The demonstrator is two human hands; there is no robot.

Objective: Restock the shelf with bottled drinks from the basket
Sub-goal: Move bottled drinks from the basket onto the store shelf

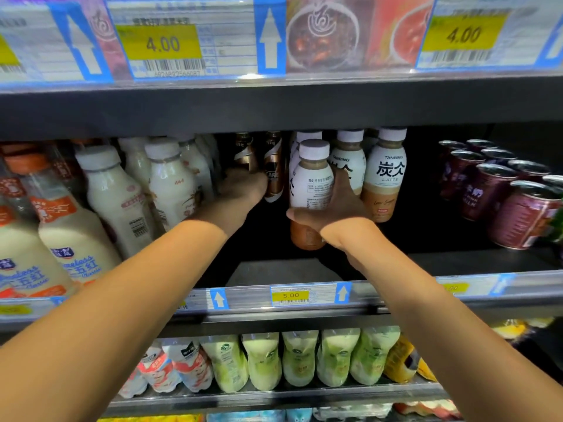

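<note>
My right hand (336, 213) grasps a white-capped latte bottle (311, 190) round its middle, upright, held just above the middle shelf (283, 271), right in front of the row of matching latte bottles (385, 175). My left hand (240, 194) reaches in beside it, fingertips at a brown coffee bottle (273, 169) further back. Whether it grips or only touches, I can't tell; blurred. Milk bottles (114, 196) on the left, cans (518, 214) on the right.

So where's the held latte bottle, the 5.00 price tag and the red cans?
latte bottle (313, 181): head view, white label.
5.00 price tag (290, 295): head view, yellow patch.
red cans (521, 223): head view, nearest can's side.
</note>
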